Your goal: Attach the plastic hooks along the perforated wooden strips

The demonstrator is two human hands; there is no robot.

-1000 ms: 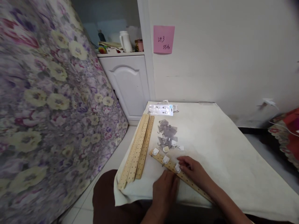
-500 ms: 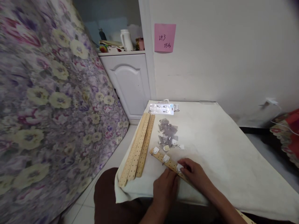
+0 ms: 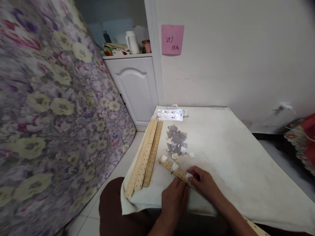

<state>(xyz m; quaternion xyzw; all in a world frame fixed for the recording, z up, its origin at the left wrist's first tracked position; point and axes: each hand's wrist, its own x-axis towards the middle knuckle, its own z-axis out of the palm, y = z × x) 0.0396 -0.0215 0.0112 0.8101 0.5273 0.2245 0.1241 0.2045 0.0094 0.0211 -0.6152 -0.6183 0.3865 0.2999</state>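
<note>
A perforated wooden strip (image 3: 177, 172) lies slanted on the white cloth, with small white hooks (image 3: 175, 167) stuck along it. My right hand (image 3: 205, 185) pinches a white hook (image 3: 189, 177) against the strip, fingers closed on it. My left hand (image 3: 174, 197) rests on the strip just left of that, fingers bent and pressing the wood. A loose pile of clear and white hooks (image 3: 176, 143) lies just beyond the strip.
Three more perforated strips (image 3: 145, 155) lie side by side near the table's left edge. A clear packet (image 3: 169, 115) sits at the far edge. The cloth-covered table (image 3: 233, 157) meets a wall with a pink note (image 3: 172, 39). A flowered mattress (image 3: 49, 111) leans at left.
My right hand's fingers have shifted slightly on the white hook at the strip. The left hand has stayed on the wood. The view has moved a little.
</note>
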